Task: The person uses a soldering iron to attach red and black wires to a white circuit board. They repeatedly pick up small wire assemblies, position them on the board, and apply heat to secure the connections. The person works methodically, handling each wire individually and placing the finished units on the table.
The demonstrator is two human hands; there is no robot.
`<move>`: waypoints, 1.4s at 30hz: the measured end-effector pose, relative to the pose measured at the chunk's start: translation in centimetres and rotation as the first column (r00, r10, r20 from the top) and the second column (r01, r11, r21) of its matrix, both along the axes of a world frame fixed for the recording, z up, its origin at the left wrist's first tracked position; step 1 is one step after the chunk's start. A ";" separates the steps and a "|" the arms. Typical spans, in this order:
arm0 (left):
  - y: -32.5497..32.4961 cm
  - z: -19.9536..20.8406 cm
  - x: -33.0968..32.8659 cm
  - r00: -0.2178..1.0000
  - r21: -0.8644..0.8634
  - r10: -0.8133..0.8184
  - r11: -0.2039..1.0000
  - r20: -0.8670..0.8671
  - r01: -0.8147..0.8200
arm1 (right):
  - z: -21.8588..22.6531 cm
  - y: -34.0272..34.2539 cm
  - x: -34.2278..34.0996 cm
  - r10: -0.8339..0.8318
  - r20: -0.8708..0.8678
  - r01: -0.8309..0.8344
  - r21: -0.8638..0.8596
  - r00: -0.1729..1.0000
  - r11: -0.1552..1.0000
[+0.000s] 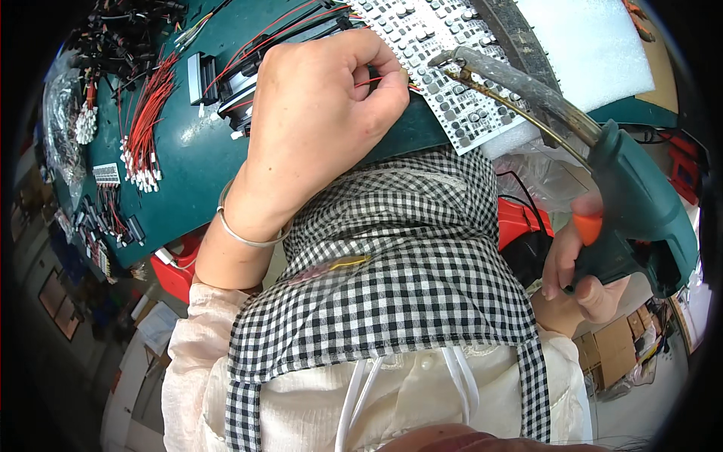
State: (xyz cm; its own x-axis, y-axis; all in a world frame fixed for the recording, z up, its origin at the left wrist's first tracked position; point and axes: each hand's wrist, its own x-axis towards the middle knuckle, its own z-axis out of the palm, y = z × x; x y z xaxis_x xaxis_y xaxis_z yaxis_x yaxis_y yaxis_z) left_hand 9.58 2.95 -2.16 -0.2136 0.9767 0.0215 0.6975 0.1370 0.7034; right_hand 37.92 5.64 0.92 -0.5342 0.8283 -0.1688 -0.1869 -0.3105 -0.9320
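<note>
My left hand [324, 113] is closed in a pinch on a thin red wire [367, 82], whose end meets the edge of a white circuit board panel [471, 113] with rows of small components. My right hand [563, 260] wraps the handle of a green soldering gun [640, 196] with an orange trigger. Its long metal barrel points up and left over the panel, and a thin brass-coloured tube runs beneath it. The tip is above the panel, a little right of my left fingers; whether it touches cannot be made out. Black connector housings [199, 79] lie beyond my left wrist.
On the green tabletop [181, 188], red wires with white plugs [147, 128] lie in a bundle at left, near a clear plastic bag [64, 120] and dark cables [120, 38]. A dark bar [520, 45] rests across the panel, with white foam [595, 45] beyond.
</note>
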 end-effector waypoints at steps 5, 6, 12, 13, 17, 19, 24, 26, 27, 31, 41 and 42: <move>0.0 -0.5 0.3 1.000 0.067 0.011 0.998 -0.024 -0.010 | 0.2 -0.8 -1.2 -0.094 0.019 0.094 -0.011 0.995 0.995; 0.0 -0.5 0.2 0.999 0.072 0.007 0.997 -0.034 -0.005 | 0.3 -0.8 -1.3 -0.102 0.017 0.102 -0.019 0.995 0.995; 0.1 -0.4 0.2 0.999 0.063 0.001 0.998 -0.051 0.002 | 0.3 -1.0 -1.8 -0.124 -0.030 0.124 -0.029 0.992 0.992; 0.1 -0.4 0.2 0.999 0.065 0.001 0.998 -0.049 0.002 | 0.1 -0.9 -1.6 -0.107 -0.043 0.106 -0.026 0.993 0.994; 0.1 -0.6 0.2 1.000 0.069 0.019 0.997 0.025 -0.020 | -0.1 -0.9 -1.7 -0.113 -0.032 0.112 -0.016 0.993 0.994; 0.0 -0.6 0.2 1.000 0.049 0.023 0.998 0.016 -0.024 | 0.0 -1.0 -1.9 -0.122 -0.003 0.122 -0.036 0.992 0.992; 0.2 -0.5 0.3 0.999 0.042 0.015 0.999 -0.030 -0.013 | 0.4 -1.2 -2.4 -0.165 0.046 0.166 -0.025 0.985 0.986; 0.3 -0.5 0.3 0.999 0.045 0.011 0.999 -0.048 -0.009 | 0.5 -1.2 -2.6 -0.189 0.071 0.190 -0.003 0.979 0.982; 0.3 -0.4 0.3 0.999 0.049 0.013 0.999 -0.049 -0.010 | 0.3 -1.2 -2.5 -0.162 0.053 0.161 0.005 0.985 0.987; 0.4 -0.3 0.2 0.998 0.062 0.008 0.998 -0.055 -0.005 | -0.5 -0.1 -0.5 -0.050 -0.079 0.051 0.012 0.996 0.999; 0.3 -0.4 0.3 0.999 0.072 0.007 0.997 -0.054 -0.003 | -0.4 1.7 0.4 0.129 -0.172 -0.129 0.012 0.977 0.992; 0.3 -0.4 0.3 0.998 0.076 0.006 0.997 -0.057 -0.002 | -0.5 1.5 0.4 0.113 -0.177 -0.115 -0.002 0.978 0.993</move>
State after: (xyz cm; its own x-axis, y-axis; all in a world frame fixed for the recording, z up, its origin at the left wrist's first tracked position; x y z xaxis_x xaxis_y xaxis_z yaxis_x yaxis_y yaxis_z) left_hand 9.87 3.27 -2.51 -0.2137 0.9709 0.1082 0.7364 0.0874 0.6709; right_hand 38.31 7.15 0.47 -0.6475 0.7586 -0.0733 -0.3101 -0.3501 -0.8839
